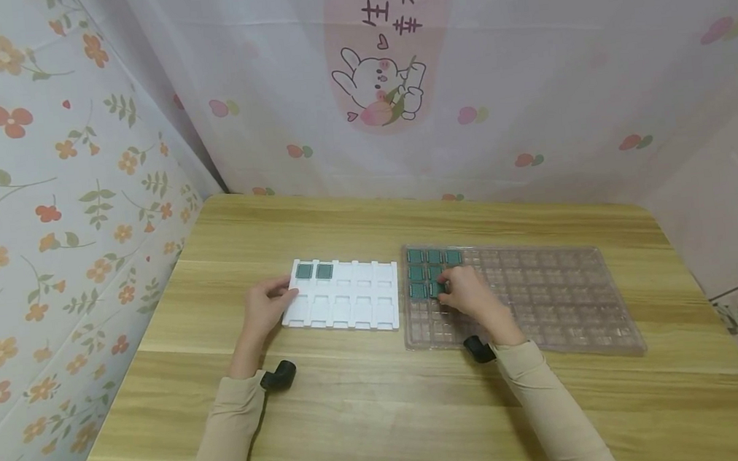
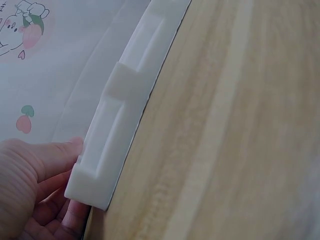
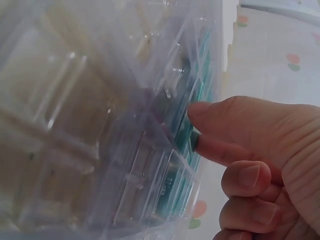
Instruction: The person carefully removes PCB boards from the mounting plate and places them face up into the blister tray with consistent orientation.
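Note:
My left hand [image 1: 263,313] grips the left end of a white plastic tray [image 1: 339,296], its thumb on the edge in the left wrist view. Two green square chips [image 1: 324,272] sit in the white tray's far-left pockets. Over the left part of a clear plastic tray [image 1: 532,282] is my right hand [image 1: 473,296]. Its thumb and index finger pinch a thin green square chip [image 3: 194,142] at one of the pockets, the other fingers curled in. Several more green chips [image 1: 416,272] lie in the clear tray's left columns.
Both trays lie side by side on a wood-grain table [image 1: 372,413], with a narrow gap between them. A printed curtain [image 1: 503,101] hangs behind the table's far edge, and a floral one [image 1: 66,235] hangs at the left. Black wrist devices [image 1: 279,376] are on both forearms.

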The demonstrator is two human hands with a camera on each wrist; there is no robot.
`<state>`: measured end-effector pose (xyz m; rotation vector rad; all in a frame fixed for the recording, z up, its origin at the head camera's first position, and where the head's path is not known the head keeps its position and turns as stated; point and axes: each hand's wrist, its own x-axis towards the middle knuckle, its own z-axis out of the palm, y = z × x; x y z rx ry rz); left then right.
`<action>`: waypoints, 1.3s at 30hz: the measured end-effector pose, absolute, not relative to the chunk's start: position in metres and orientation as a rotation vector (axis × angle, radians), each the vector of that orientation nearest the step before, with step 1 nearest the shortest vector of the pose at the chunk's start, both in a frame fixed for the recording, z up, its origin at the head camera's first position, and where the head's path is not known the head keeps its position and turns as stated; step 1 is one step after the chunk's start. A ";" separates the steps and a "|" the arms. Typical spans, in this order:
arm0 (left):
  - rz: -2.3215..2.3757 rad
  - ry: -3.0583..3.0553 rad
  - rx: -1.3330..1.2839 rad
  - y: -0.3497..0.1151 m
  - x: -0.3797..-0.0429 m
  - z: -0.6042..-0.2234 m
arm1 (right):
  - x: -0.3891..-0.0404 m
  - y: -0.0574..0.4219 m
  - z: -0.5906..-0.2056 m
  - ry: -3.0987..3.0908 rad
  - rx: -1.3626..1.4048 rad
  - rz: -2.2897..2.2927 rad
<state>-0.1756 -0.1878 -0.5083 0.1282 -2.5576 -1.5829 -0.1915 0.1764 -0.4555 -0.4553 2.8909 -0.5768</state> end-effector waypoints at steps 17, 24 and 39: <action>-1.587 -2.546 0.118 -0.188 -0.174 -0.507 | -0.192 0.184 -0.457 2.878 -0.548 -0.560; -1.596 -2.543 0.118 -0.189 -0.174 -0.507 | -0.192 0.183 -0.454 2.873 -0.550 -0.550; -1.591 -2.545 0.128 -0.189 -0.176 -0.508 | -0.194 0.183 -0.455 2.889 -0.553 -0.515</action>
